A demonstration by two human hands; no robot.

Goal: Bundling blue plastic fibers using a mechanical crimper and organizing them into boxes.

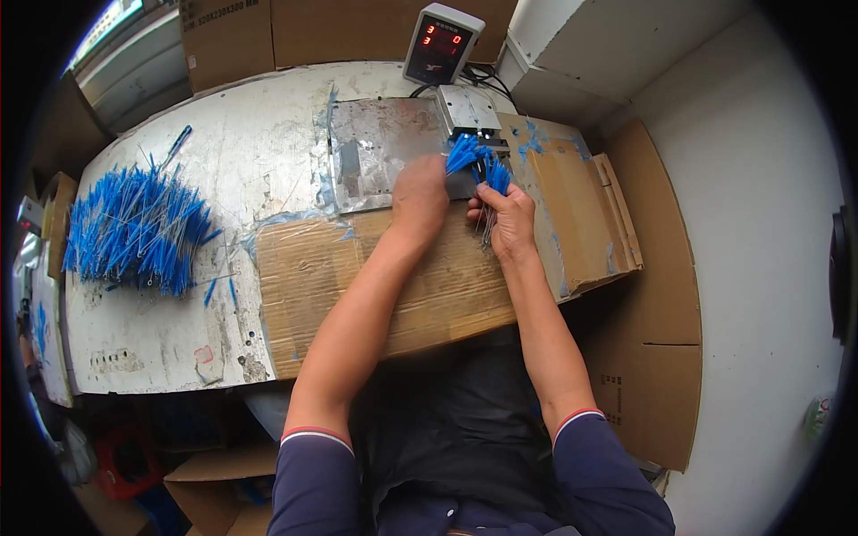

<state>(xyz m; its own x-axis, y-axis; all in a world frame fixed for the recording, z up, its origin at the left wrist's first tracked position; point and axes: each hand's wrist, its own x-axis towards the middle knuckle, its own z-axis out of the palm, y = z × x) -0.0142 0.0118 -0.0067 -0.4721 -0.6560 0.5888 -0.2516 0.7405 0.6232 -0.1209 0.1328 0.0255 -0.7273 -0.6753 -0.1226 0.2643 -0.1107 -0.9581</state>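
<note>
My right hand (511, 219) is closed round a bundle of thin blue brushes (498, 176), with their wire stems hanging out below the fingers. Just left of it, my left hand (420, 195) is closed, its back toward me and its fingertips hidden. Another cluster of blue brush heads (462, 154) touches the left hand's finger side; whether that hand grips it I cannot tell. Both hands are over the right end of a metal plate (380, 134), in front of a small metal box (468, 111). A large heap of similar blue brushes (138, 228) lies at the left.
A counter with a lit red display (442, 43) stands behind the metal box, with black cables beside it. Flattened cardboard (357, 286) covers the front of the worn white table (170, 348). A pen (177, 143) lies behind the heap. Cardboard (657, 268) stands along the right wall.
</note>
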